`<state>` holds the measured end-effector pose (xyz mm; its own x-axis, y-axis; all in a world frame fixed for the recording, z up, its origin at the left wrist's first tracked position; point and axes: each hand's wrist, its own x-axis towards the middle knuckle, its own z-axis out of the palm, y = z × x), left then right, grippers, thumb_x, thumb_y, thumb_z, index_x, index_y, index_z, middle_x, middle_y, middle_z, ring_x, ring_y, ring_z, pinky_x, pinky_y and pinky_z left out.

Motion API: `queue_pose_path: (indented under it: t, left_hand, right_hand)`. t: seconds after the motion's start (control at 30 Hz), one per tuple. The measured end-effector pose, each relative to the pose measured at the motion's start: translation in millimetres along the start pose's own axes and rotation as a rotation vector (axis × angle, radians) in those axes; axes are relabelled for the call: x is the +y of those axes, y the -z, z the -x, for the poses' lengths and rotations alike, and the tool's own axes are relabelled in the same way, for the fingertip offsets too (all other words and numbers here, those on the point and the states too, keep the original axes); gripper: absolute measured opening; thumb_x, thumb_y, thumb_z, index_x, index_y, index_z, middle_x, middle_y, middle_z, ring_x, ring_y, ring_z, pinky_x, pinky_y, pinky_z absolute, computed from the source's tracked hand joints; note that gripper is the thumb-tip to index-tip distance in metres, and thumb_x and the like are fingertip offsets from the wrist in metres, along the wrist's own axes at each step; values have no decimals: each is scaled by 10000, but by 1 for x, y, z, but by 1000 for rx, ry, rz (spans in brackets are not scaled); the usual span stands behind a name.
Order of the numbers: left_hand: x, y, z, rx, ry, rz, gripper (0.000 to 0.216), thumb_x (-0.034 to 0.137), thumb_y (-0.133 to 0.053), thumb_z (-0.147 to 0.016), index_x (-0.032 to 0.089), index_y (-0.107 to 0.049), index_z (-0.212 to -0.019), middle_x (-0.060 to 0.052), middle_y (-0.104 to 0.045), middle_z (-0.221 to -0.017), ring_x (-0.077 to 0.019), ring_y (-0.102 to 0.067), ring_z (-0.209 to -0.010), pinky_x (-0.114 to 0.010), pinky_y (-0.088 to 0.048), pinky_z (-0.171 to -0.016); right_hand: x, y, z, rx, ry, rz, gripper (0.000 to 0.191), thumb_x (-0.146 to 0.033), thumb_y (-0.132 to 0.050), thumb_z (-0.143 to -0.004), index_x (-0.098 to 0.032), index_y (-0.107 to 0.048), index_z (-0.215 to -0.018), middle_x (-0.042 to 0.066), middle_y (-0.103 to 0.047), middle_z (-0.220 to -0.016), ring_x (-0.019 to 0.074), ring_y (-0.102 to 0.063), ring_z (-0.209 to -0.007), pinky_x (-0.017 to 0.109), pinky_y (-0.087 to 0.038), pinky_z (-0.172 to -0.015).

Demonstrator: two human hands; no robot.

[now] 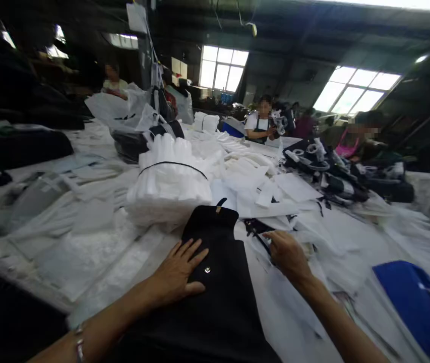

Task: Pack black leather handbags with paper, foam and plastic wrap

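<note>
A black bag (224, 292) with a metal snap on its front lies before me, its flap (210, 222) turned up and away, with a small strap tab at the top. My left hand (179, 269) rests flat on the bag's left side, fingers spread, beside the snap. To the right of the bag, my right hand (288, 254) is closed with its fingers curled. A thin dark strap-like piece (260, 242) with metal bits runs up to its fingertips. What exactly is in that hand is hidden.
A banded bundle of white foam (169, 176) stands behind the bag. White sheets (294, 191) cover much of the table. A blue piece (415, 302) lies at right, and dark bags (335, 176) are piled farther back. A person (262, 123) works across the table, others nearby.
</note>
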<state>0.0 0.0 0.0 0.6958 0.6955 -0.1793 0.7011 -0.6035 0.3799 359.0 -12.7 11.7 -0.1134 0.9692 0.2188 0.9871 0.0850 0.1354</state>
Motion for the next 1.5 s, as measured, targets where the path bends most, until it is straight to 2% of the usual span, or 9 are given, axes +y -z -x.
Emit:
queue_pose_path:
  t: [0.27, 0.37, 0.47, 0.6, 0.73, 0.9, 1.13, 1.27, 1.5]
  left_hand:
    - [-3, -5, -3, 47, -18, 25, 833, 613, -591, -848, 352, -200, -1536, -86, -129, -1628, -364, -126, -1486, -615, -162, -1158]
    - [0, -3, -1, 52, -24, 62, 846, 615, -607, -836, 344, -212, -1533, -87, -117, -1630, -363, -113, -1488, -608, -167, -1157]
    - [2, -1, -1, 51, -38, 108, 868, 624, -618, -824, 307, -229, -1532, -103, -137, -1626, -362, -120, -1488, -598, -163, -1162]
    - [2, -2, 1, 111, -42, 171, 943, 627, -658, -789, 216, -239, -1527, -157, -237, -1596, -359, -176, -1477, -572, -158, -1176]
    - [-3, -10, 1, 276, -95, 241, 990, 600, -741, -714, 188, -285, -1489, -168, -389, -1510, -341, -354, -1398, -505, -258, -1162]
    - [-7, -19, 0, 438, -131, 238, 914, 582, -808, -635, 151, -437, -1351, -175, -486, -1379, -340, -459, -1294, -495, -370, -1104]
    - [-2, -16, -6, 493, -204, -47, 667, 620, -698, -754, 109, -551, -1156, -192, -578, -1261, -358, -399, -1356, -548, -221, -1178]
    - [5, -12, -20, 449, -185, -93, 555, 563, -723, -762, 129, -575, -1074, -134, -630, -1067, -311, -601, -1067, -461, -458, -1004]
    - [-1, -23, -34, 513, -161, 10, 721, 534, -725, -774, 124, -471, -1310, -227, -483, -1421, -368, -389, -1384, -550, -363, -1109]
  right_hand:
    - [50, -23, -11, -70, 57, 60, 362, -19, -485, -815, -225, -733, -980, 89, -724, -1051, 258, -638, -978, 357, -457, -806]
    - [39, -7, -22, 128, 96, -32, 237, -184, -514, -900, -197, -696, -1052, 118, -704, -1136, 296, -621, -1073, 426, -459, -903]
    - [-9, 23, -36, 384, 196, -392, 247, -325, -542, -938, -229, -649, -1139, 74, -716, -1083, 244, -655, -1028, 369, -479, -927]
    - [-99, 42, -54, 172, 341, -753, 287, -350, -616, -900, -271, -610, -1175, 22, -715, -1052, 190, -680, -932, 293, -518, -826]
    - [-151, 19, -72, -137, 230, -653, 215, -383, -614, -880, -226, -625, -1026, 26, -707, -904, 195, -661, -812, 301, -501, -733]
    - [-147, 5, -77, -255, 309, -515, 197, -260, -552, -904, -244, -719, -1008, 59, -713, -1006, 232, -611, -950, 356, -429, -850]
    - [-116, 10, -63, -378, 157, -512, 319, -235, -536, -868, -201, -717, -1129, 105, -716, -1081, 285, -618, -1020, 419, -421, -925]
    - [-128, 3, -63, -352, 174, -590, 265, -204, -536, -845, -192, -733, -1022, 76, -738, -1028, 242, -654, -984, 350, -463, -904]
    - [-141, 4, -63, -314, 231, -689, 250, -223, -544, -875, -227, -756, -1007, 56, -753, -1012, 227, -672, -968, 328, -477, -891]
